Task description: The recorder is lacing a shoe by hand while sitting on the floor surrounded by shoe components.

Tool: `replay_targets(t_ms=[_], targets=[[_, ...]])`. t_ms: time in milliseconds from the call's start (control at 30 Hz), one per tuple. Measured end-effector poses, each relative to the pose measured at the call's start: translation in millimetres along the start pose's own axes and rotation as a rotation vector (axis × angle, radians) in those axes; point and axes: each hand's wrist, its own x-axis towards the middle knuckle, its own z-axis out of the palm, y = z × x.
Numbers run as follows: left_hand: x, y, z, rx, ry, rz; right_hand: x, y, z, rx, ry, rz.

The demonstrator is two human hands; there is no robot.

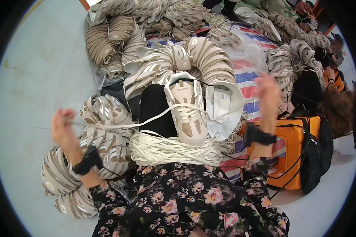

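Observation:
A beige and white sneaker (186, 111) lies in front of me, toe toward me, its upper partly laced. From its eyelets a cream shoelace (154, 118) stretches left to my left hand (63, 128), whose blurred fingers are closed round it. My right hand (267, 90) is raised to the right of the shoe, away from it. Motion smears its fingers, so whether it holds the other lace end cannot be made out. Below the toe, a thick bundle of cream laces (174, 152) lies across my lap.
Curved stacks of nested shoe uppers (215, 65) lie beyond the sneaker, with more stacks (105, 148) at left and piles at the back. A striped plastic sheet (247, 77) lies underneath. An orange and black bag (292, 152) with cables stands at right. Other people (338, 102) sit at far right.

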Motion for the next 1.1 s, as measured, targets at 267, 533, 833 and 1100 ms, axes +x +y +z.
replay_targets(t_ms=[267, 533, 833, 1100], targets=[[-70.6, -51.3, 191.1, -0.144, -0.717, -0.703, -51.0, 74.7, 94.8, -0.209, -0.519, 0.453], [-111.2, -84.2, 256.1, -0.094, -0.910, -0.672, -47.6, 77.1, 98.9, -0.328, -0.496, 0.468], [-126.7, -94.9, 261.4, -0.069, -0.939, -0.664, -48.2, 78.3, 113.7, -0.831, -0.504, -0.169], [-121.5, -94.7, 197.3, 0.041, -0.526, -0.484, -30.7, 59.7, 140.6, -0.564, -0.535, -0.435]])
